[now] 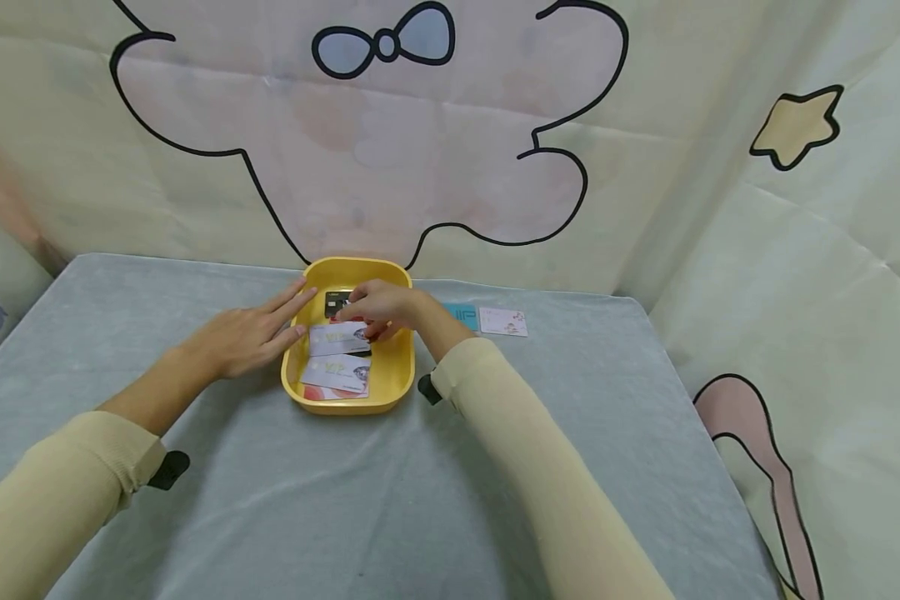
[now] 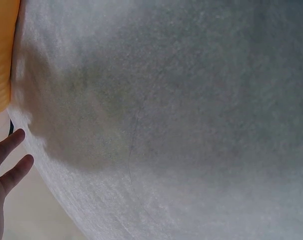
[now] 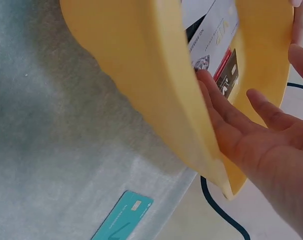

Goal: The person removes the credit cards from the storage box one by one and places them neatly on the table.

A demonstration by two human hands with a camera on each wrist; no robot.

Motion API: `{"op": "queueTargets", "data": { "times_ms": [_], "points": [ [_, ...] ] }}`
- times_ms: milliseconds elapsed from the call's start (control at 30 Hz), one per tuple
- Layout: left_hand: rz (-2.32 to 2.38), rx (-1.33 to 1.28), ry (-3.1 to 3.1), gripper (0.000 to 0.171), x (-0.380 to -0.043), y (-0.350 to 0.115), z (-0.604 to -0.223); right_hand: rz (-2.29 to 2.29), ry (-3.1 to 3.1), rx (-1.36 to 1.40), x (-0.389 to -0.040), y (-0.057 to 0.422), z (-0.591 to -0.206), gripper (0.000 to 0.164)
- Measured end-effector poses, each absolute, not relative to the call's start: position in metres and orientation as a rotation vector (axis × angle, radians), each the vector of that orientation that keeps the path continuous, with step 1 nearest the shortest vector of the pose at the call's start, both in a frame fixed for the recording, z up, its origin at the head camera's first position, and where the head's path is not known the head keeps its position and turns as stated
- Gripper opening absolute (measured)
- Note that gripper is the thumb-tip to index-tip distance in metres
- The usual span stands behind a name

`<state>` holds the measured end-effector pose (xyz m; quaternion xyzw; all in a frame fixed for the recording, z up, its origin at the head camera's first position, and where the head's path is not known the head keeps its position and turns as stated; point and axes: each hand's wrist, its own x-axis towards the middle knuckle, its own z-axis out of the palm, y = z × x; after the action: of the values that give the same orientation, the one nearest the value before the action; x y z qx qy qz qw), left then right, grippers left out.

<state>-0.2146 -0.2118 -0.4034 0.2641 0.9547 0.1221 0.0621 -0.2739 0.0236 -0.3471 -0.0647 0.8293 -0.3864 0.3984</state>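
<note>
Several cards lie in a yellow plastic tray point(image 1: 400, 379). Two white VIP cards, one upper point(image 1: 333, 338) and one lower point(image 1: 334, 372), overlap a red-and-white card point(image 1: 321, 392), and a black card point(image 1: 334, 302) lies at the far end. My left hand point(image 1: 258, 335) rests its straight fingers on the tray's left rim. Inside the tray is my right hand point(image 1: 386, 307). In the right wrist view its fingertips touch the edge of a white VIP card point(image 3: 215, 37), and the thumb stands apart from them. The left wrist view shows only two left fingers point(image 2: 17, 172).
Right of the tray, a turquoise card point(image 1: 462, 316) and a white card with a pink pattern point(image 1: 503, 322) lie on the grey cloth-covered table point(image 1: 570, 400). A printed curtain point(image 1: 645, 167) hangs behind the table's far edge.
</note>
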Motion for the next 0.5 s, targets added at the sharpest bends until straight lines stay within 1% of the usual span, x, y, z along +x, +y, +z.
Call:
{"op": "queueTargets", "data": {
  "times_ms": [200, 300, 500],
  "points": [
    [0.368, 0.799, 2.895, 0.065, -0.2138, -0.2114, -0.4041, -0.932, 2.162, -0.157, -0.2726, 0.0243, -0.3474, 0.042],
    [0.368, 0.798, 2.897, 0.065, -0.2139, -0.2116, -0.4040, -0.940, 2.169, -0.144, -0.2725, 0.0246, -0.3479, 0.038],
    [0.370, 0.802, 2.903, 0.064, -0.2156, -0.2097, -0.4047, -0.972, 2.144, -0.155, -0.2717, 0.0242, -0.3484, 0.041]
  ]
}}
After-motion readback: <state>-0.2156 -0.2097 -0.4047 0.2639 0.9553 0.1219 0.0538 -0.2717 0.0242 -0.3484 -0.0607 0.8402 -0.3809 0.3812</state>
